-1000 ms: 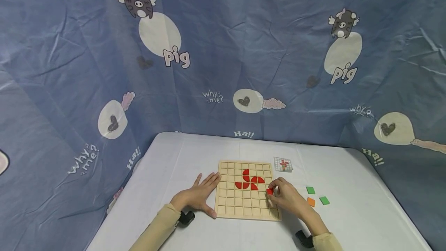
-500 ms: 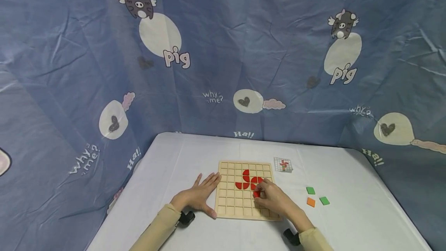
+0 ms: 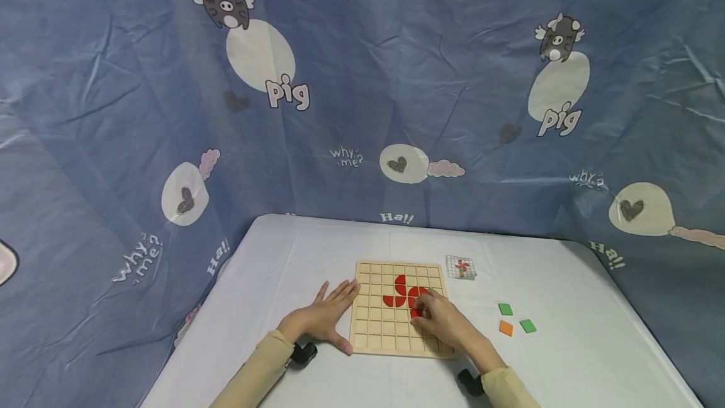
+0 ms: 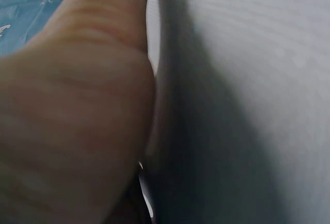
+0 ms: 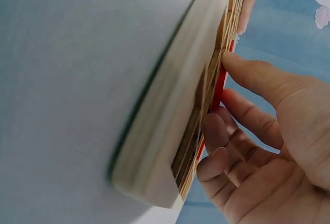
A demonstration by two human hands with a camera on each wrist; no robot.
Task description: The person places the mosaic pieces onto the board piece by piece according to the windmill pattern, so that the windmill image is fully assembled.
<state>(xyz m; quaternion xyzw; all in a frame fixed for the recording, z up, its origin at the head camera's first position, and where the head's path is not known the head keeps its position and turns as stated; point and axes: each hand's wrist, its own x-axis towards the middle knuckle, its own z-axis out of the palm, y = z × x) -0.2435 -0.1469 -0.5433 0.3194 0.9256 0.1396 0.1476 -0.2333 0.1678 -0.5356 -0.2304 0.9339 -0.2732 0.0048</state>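
A square wooden grid board (image 3: 379, 332) lies on the white table, with red quarter-round tiles (image 3: 399, 284) set in its cells as part of a pinwheel shape. My right hand (image 3: 444, 320) is over the board's right half, pinching a red tile (image 3: 416, 313) just below the pinwheel; in the right wrist view the thumb and fingertips hold the red tile (image 5: 219, 87) at the board's surface. My left hand (image 3: 324, 317) lies spread with straight fingers, touching the board's left edge. The left wrist view shows only the blurred hand (image 4: 77, 105) against the table.
A small pattern card (image 3: 460, 267) with a red pinwheel drawing lies past the board's upper right corner. Two green tiles (image 3: 505, 310) and an orange tile (image 3: 506, 328) lie to the right on the white table (image 3: 566, 357). A blue printed cloth (image 3: 351, 112) hangs behind and around.
My right hand has moved left from the board's right edge with the red tile, to the cell below the pinwheel, and shifted only slightly in the last half second. My left hand stays still.
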